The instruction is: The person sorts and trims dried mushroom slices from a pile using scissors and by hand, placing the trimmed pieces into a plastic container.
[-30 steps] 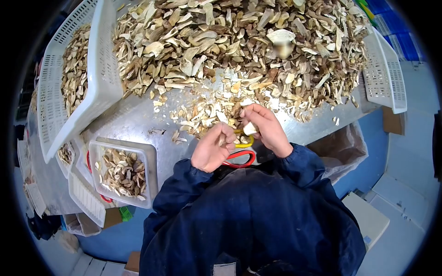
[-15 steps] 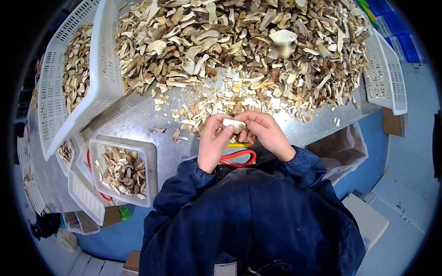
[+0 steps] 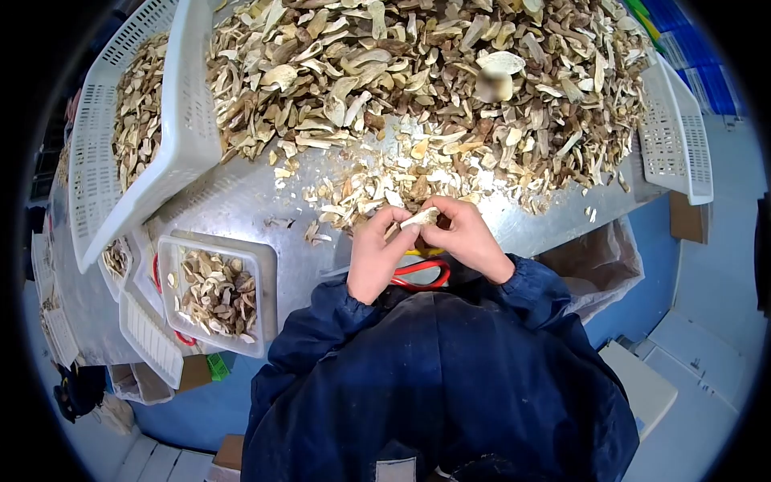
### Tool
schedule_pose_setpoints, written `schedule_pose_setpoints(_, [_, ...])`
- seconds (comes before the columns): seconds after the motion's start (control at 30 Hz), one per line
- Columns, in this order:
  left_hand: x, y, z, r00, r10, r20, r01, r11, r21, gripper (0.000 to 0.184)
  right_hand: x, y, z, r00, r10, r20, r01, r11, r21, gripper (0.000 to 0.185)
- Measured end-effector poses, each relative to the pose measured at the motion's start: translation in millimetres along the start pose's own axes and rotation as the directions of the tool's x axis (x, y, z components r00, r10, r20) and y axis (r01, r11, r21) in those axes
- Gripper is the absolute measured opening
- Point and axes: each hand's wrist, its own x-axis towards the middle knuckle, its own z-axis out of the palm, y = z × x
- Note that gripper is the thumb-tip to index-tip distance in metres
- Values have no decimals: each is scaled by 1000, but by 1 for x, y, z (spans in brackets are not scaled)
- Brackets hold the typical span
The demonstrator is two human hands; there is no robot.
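Between my hands, at the table's front edge, is a pale dried mushroom slice (image 3: pixel 421 218). My left hand (image 3: pixel 379 254) pinches its left end between thumb and fingers. On the other end, my right hand (image 3: pixel 467 238) has its thumb and fingertips closed. Just below the hands lie red-handled scissors (image 3: pixel 424 275), with a yellow handle (image 3: pixel 423 252) partly hidden behind the fingers. Small pale fragments (image 3: pixel 353 193) are scattered beyond the hands, and a large heap of dried slices (image 3: pixel 450 72) covers the back of the table.
A white perforated basket (image 3: pixel 175 145) with slices stands tilted at the left. Nearer is a clear plastic tub (image 3: pixel 265 305) of slices. Another white basket (image 3: pixel 671 132) is at the right edge, above a plastic-lined box (image 3: pixel 598 273). Metal tabletop (image 3: pixel 241 205) shows at left.
My hands have come together around the slice; it has turned from lying level to slanting up to the right. The view has shifted slightly.
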Motion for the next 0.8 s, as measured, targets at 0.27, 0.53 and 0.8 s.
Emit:
schedule_pose_setpoints(0.27, [2, -6, -12, 972, -175, 160, 199, 968, -153, 11, 3, 5, -11, 983, -6, 184, 1, 1000, 29, 17])
schedule_pose_setpoints(0.53, [4, -2, -8, 955, -186, 229, 242, 939, -245, 11, -1, -6, -13, 995, -40, 92, 38, 999, 31, 16])
schedule_pose_setpoints(0.8, [3, -5, -21, 901, -167, 401, 305, 901, -309, 10, 6, 2, -9, 938, 47, 345, -164, 933, 320, 19])
